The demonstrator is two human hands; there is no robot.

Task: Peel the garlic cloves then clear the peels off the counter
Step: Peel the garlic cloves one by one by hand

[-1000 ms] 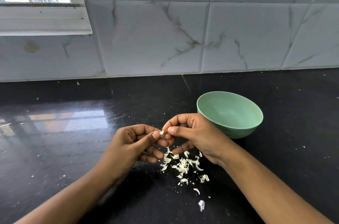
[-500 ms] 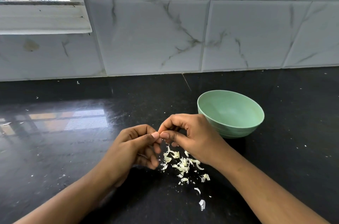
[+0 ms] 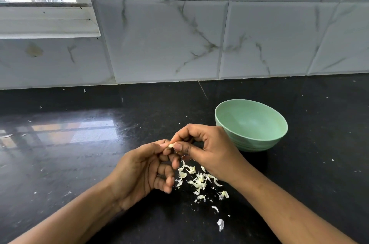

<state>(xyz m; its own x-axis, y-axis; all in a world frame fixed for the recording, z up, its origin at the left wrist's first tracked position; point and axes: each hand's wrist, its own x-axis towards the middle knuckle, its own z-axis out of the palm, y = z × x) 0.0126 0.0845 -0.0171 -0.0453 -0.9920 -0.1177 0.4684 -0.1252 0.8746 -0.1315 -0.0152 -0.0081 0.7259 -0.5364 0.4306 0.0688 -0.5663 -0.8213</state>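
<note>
A small pale garlic clove (image 3: 171,145) is pinched between the fingertips of both hands above the black counter (image 3: 79,163). My left hand (image 3: 143,169) holds it from the left with thumb and forefinger, its other fingers curled. My right hand (image 3: 201,149) pinches it from the right, thumb pressed against its tip. Most of the clove is hidden by the fingers. A pile of white garlic peels (image 3: 199,179) lies on the counter just below the hands, with a few scraps (image 3: 220,223) trailing toward me.
A light green bowl (image 3: 277,135) stands on the counter right behind my right hand; its inside looks bare. The marble-tiled wall (image 3: 169,40) closes the back, with a window sill (image 3: 46,24) at the upper left. Tiny peel specks dot the counter.
Both hands have stayed above the peel pile, working the clove; the right thumb has shifted over its tip. The pile and the bowl have not moved.
</note>
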